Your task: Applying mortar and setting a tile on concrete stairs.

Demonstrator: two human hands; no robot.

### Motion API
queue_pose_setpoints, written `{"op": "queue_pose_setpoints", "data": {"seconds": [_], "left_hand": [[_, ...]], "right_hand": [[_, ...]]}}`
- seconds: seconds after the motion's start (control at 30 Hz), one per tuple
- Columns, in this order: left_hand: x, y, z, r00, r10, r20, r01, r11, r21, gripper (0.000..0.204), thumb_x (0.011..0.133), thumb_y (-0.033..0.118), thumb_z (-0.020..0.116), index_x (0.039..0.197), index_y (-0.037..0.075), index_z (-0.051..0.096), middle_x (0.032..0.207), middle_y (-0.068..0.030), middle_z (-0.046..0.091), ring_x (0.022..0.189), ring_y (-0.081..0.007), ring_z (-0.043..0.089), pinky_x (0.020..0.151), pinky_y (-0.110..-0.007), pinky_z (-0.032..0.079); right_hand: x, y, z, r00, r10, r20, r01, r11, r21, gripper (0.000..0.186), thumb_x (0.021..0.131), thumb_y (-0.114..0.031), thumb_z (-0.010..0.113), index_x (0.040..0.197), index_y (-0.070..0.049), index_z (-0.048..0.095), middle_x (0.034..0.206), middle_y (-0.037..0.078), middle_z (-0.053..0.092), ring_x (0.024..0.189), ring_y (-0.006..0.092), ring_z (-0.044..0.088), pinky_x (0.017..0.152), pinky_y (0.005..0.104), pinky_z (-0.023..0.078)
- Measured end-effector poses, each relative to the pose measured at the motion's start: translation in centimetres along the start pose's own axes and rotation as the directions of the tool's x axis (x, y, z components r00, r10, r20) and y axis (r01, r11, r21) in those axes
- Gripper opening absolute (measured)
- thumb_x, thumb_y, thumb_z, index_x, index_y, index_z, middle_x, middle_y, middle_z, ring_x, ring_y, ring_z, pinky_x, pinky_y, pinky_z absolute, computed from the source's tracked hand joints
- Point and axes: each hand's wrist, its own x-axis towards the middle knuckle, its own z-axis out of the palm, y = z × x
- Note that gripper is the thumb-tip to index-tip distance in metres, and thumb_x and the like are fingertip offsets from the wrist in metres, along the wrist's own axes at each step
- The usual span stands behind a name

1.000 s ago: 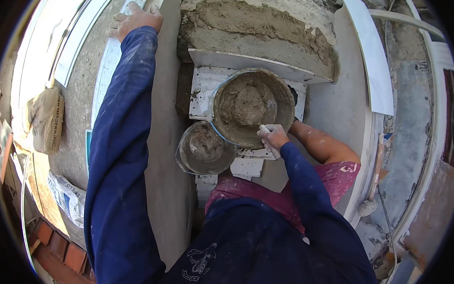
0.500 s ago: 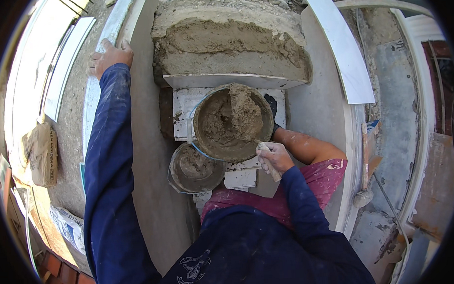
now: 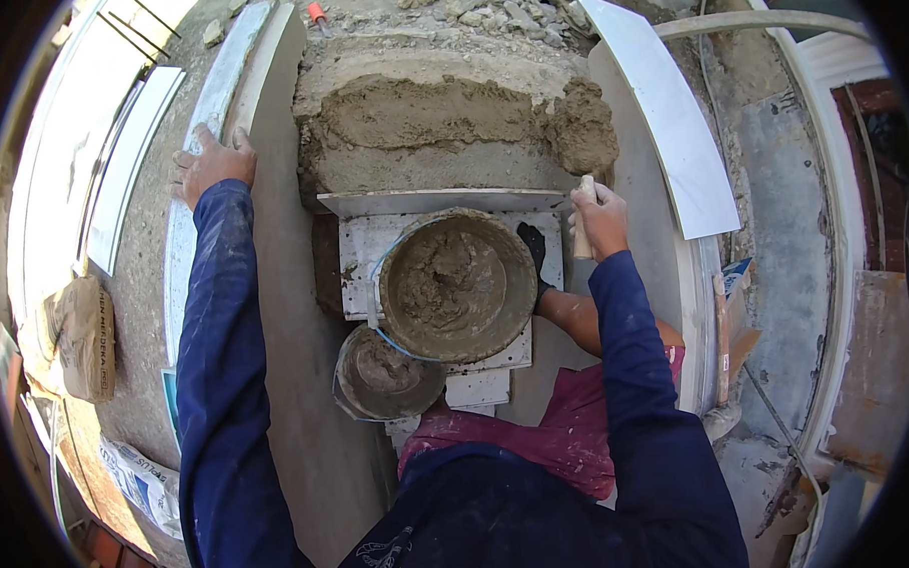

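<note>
My right hand (image 3: 605, 222) grips the pale wooden handle of a trowel (image 3: 582, 237). Its blade is hidden under a heaped lump of wet mortar (image 3: 581, 129), held at the right end of the mortar-covered step (image 3: 419, 115). My left hand (image 3: 215, 166) leans with fingers spread on the top edge of the left side wall (image 3: 204, 233). Between my arms sits a large round bucket (image 3: 524, 300) part filled with grey mortar (image 3: 445, 284). A smaller bucket (image 3: 350, 400), also with mortar in it, stands at its lower left. An upright slab (image 3: 442, 202) fronts the step.
A white panel (image 3: 659, 107) lies along the right wall. Beyond it, a long-handled tool (image 3: 722, 335) leans. Rubble (image 3: 515, 16) and a red-handled tool (image 3: 317, 14) lie at the far end. A brown paper sack (image 3: 81, 342) stands left. My foot (image 3: 534, 249) is beside the large bucket.
My right hand has lifted the loaded trowel out of the large bucket and carried it forward and right to the step. My left hand stays on the wall edge. The view has tilted slightly forward.
</note>
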Motion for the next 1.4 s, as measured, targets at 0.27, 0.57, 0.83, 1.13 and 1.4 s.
{"op": "queue_pose_setpoints", "data": {"seconds": [0.27,0.57,0.83,1.13,1.4], "left_hand": [[0.3,0.1,-0.2,1.000,-0.008,-0.011,0.008,0.999,0.042,0.065,0.087,0.054,0.043,0.143,0.021,0.036,0.142,-0.0260,0.036,0.131,-0.0388,0.039,0.109,-0.053,0.023],[0.5,1.4,0.5,1.000,0.003,-0.013,-0.003,0.999,0.036,0.066,0.088,0.054,0.043,0.144,0.021,0.035,0.142,-0.0260,0.036,0.130,-0.0388,0.039,0.109,-0.054,0.022],[0.0,1.0,0.0,1.000,0.006,-0.027,-0.005,0.999,0.039,0.066,0.087,0.054,0.043,0.143,0.020,0.036,0.142,-0.0259,0.036,0.132,-0.0398,0.037,0.109,-0.055,0.021],[0.7,0.4,1.4,0.999,0.008,-0.043,-0.007,0.999,0.036,0.068,0.086,0.056,0.043,0.143,0.022,0.036,0.141,-0.0264,0.037,0.129,-0.0385,0.041,0.108,-0.053,0.022],[1.8,-1.6,2.5,0.993,0.030,-0.112,-0.029,1.000,0.010,0.068,0.086,0.055,0.041,0.143,0.019,0.036,0.143,-0.0278,0.034,0.132,-0.0390,0.038,0.109,-0.054,0.019]], "right_hand": [[8.2,2.2,0.9,0.875,-0.383,-0.297,0.179,0.824,-0.537,0.030,0.077,-0.021,0.063,0.095,0.003,0.065,0.095,0.025,0.065,0.093,0.0408,0.060,0.083,0.0439,0.047],[14.1,2.3,-1.0,0.970,0.240,-0.044,-0.243,0.931,-0.274,0.030,0.088,-0.027,0.052,0.090,0.003,0.058,0.077,0.018,0.061,0.057,0.0262,0.060,0.048,0.0408,0.048],[12.5,1.6,0.5,0.898,0.439,0.023,-0.435,0.880,0.191,0.032,0.092,-0.033,0.047,0.100,-0.002,0.051,0.071,0.011,0.055,0.049,0.0196,0.053,0.039,0.0334,0.045],[4.2,-1.4,3.8,0.980,0.094,0.176,-0.039,0.955,-0.294,0.033,0.087,-0.028,0.056,0.071,0.001,0.059,0.063,0.012,0.058,0.052,0.0212,0.059,0.045,0.0366,0.044],[-9.4,0.7,1.4,0.881,-0.023,0.472,0.431,0.453,-0.781,0.019,0.080,-0.019,0.061,0.087,-0.001,0.061,0.084,0.025,0.064,0.077,0.0404,0.064,0.070,0.0472,0.050]]}}
